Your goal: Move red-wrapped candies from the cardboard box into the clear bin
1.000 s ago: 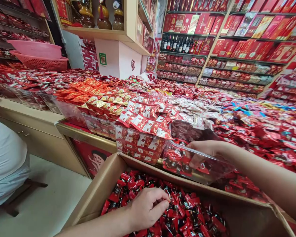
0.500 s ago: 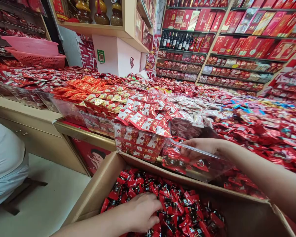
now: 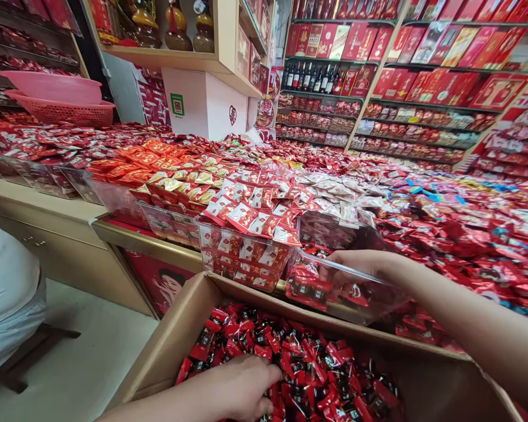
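Note:
An open cardboard box (image 3: 161, 343) stands in front of me, partly filled with red-and-black wrapped candies (image 3: 310, 366). Inside it, my left hand (image 3: 249, 384) lies palm down on the candies, its fingers curled in among them and their tips hidden. My right hand (image 3: 352, 272) reaches over into a clear plastic bin (image 3: 378, 302) just past the box. A few red-and-black candies (image 3: 305, 287) show in that bin, beside the fingers. Through the shiny wall I cannot make out whether those fingers grip anything.
Clear bins heaped with red-and-white packets (image 3: 250, 220) and orange packets (image 3: 147, 155) line the counter. A seated person (image 3: 9, 293) is at the left edge. Pink baskets (image 3: 61, 108) stand behind the bins, and shelves (image 3: 328, 97) of boxes and bottles rise at the back.
My left hand has shifted slightly left and down among the candies in the box. My right hand stays in the clear bin. The view has tilted a little.

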A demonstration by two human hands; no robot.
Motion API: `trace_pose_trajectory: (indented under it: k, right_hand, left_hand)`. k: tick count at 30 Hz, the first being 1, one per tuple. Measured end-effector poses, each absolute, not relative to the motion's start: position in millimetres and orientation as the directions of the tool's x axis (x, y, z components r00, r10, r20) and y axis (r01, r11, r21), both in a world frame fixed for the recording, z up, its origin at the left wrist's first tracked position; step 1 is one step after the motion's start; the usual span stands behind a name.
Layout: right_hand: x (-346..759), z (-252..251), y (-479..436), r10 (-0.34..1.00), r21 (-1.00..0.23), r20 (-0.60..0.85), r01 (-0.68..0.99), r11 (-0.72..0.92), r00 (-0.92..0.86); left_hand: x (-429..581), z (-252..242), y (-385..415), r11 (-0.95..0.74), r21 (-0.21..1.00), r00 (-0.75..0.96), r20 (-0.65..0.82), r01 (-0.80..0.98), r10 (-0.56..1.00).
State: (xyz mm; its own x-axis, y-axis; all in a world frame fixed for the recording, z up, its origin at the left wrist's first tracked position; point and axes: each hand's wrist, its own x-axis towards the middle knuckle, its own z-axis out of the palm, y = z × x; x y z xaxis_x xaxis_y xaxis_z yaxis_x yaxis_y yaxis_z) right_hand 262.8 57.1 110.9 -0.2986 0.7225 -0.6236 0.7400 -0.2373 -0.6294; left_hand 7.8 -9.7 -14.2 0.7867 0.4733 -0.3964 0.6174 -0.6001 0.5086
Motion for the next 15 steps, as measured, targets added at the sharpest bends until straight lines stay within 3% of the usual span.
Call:
trace_pose_trajectory:
  k: [6, 15]
  right_hand:
    - [262, 114, 60, 0.69, -0.624, -0.626, 0.764, -0.164, -0.363]
    - [261, 114, 59, 0.752, -0.645, -0.592, 0.73, -0.225, -0.291]
  left_hand:
    - [9, -20, -13, -0.65, 0.45, 0.79, -0.363, 0.612, 0.493]
    - [14, -31, -9, -0.776, 0.401, 0.871, -0.292, 0.486, 0.395]
